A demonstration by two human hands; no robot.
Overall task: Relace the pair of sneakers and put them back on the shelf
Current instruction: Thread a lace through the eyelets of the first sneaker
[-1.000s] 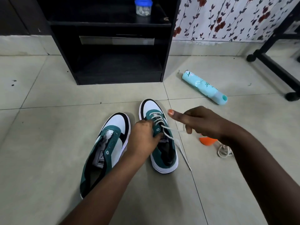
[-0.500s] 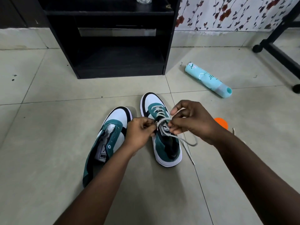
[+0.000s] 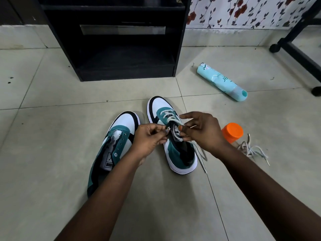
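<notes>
Right hand (image 3: pixel 201 132) has closed in since earlier, both hands now pinching white lace (image 3: pixel 171 117) over teal-white right sneaker (image 3: pixel 173 136), toe pointing away; left hand (image 3: pixel 150 137) sits nearer the eyelets.

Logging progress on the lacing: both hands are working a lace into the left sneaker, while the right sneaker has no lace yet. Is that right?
Not quite: the sneakers are swapped. In the head view the left hand and right hand pinch the lace at the right sneaker, already threaded near its toe. The left sneaker has no lace yet.
</notes>
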